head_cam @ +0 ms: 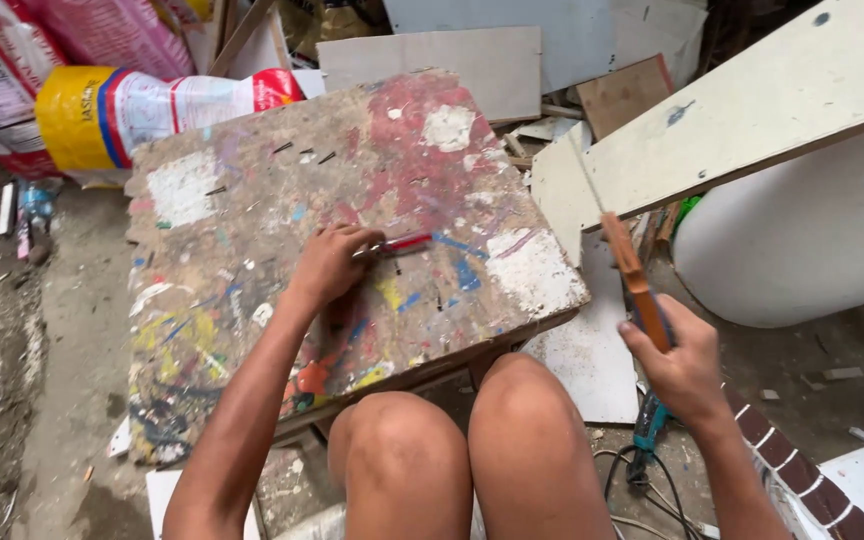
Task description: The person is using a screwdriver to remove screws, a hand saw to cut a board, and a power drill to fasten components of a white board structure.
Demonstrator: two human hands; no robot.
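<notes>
Left hand [327, 265] clamped on red pen [407, 242], board [252, 330] centre; right hand [682, 370] at 4 o'clock gripping saw [634, 280]. Risk: blade swinging into knees [472, 450].

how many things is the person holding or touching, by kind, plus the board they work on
Red pen-like tool under the left hand: 1
Orange-handled tool with a thin blade in the right hand: 1
Paint-stained work board: 1
Total: 3
</notes>
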